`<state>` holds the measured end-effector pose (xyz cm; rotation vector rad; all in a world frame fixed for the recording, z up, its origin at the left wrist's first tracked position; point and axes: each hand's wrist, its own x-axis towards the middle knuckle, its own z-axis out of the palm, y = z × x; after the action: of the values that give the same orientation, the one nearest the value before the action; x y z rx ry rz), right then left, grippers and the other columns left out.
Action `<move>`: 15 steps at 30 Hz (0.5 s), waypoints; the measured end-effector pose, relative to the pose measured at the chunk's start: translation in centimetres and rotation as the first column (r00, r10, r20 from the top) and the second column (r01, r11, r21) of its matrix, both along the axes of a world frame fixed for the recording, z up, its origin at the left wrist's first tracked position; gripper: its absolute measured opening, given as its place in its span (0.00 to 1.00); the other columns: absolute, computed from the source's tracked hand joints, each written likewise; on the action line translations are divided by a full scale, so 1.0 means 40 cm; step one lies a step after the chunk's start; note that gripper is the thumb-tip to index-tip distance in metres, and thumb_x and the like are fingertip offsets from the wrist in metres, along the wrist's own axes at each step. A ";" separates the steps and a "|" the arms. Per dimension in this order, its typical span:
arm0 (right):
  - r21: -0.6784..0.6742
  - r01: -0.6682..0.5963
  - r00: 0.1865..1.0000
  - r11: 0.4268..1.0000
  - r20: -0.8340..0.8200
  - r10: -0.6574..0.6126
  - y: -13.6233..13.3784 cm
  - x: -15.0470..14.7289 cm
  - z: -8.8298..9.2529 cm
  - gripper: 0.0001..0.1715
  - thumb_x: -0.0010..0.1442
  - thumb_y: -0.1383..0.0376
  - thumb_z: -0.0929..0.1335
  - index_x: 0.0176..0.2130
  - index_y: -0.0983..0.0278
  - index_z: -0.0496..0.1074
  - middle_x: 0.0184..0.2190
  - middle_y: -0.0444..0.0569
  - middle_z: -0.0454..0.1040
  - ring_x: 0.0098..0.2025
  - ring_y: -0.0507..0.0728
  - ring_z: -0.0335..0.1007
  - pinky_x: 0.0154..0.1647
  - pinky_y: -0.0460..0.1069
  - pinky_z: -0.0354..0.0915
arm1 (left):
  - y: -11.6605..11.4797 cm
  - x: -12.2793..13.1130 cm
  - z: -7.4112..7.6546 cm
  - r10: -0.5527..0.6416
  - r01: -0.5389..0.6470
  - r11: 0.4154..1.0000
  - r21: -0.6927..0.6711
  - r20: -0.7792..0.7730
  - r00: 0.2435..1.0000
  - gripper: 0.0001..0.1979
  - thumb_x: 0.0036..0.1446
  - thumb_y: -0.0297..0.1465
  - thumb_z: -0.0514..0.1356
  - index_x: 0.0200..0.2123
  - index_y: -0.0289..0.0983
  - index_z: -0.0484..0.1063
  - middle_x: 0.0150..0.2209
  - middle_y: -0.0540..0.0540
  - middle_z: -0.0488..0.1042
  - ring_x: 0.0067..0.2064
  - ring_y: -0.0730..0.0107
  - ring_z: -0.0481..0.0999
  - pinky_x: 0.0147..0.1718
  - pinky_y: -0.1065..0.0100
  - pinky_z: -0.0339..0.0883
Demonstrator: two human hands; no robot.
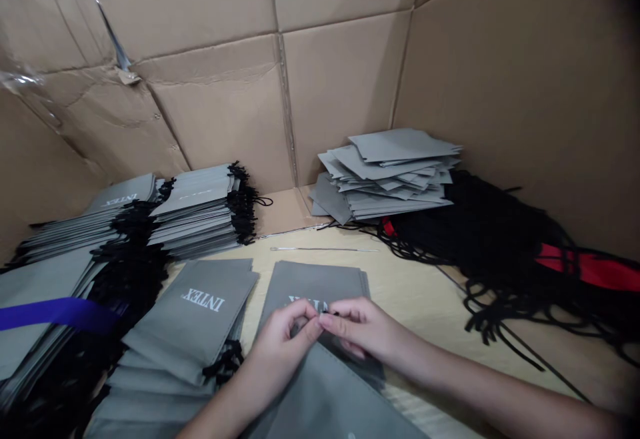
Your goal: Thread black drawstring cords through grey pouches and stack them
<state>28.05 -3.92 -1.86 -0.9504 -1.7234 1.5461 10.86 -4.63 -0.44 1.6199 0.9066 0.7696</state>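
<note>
My left hand (287, 333) pinches the top corner of a grey fabric pouch (336, 399), its thumb and forefinger pressed together. Fingertip to fingertip with it, my right hand (359, 324) is closed in a pinch at the same corner. A small dark bit, which looks like black cord, shows between the fingertips; most of it is hidden. Beneath the hands lie more flat grey pouches (320, 280) with white INTEX lettering. Left of them, a pile of grey pouches (200, 305) has black cord knots at its side.
Neat stacks of corded pouches (193, 215) stand at the back left, a blue strap (60, 313) near them. At the back right are a loose pouch stack (400, 172) and black cord bundles (500, 232). A thin metal needle-like tool (323, 249) lies on the table. Cardboard walls (345, 72) surround everything.
</note>
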 end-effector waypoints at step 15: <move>-0.339 0.041 0.923 0.940 -0.347 -0.166 -0.001 0.007 0.014 0.25 0.54 0.57 0.67 0.16 0.64 0.53 0.11 0.34 0.48 0.13 0.44 0.38 0.16 0.44 0.38 | -0.015 0.001 0.013 0.050 -0.051 0.999 -0.017 -0.055 0.997 0.14 0.54 0.37 0.54 0.22 0.37 0.55 0.21 0.55 0.53 0.25 0.74 0.53 0.25 0.72 0.46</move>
<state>28.35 -3.97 -1.29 -0.8218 -1.1562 1.8373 10.92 -5.24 0.06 1.6135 0.9944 0.7525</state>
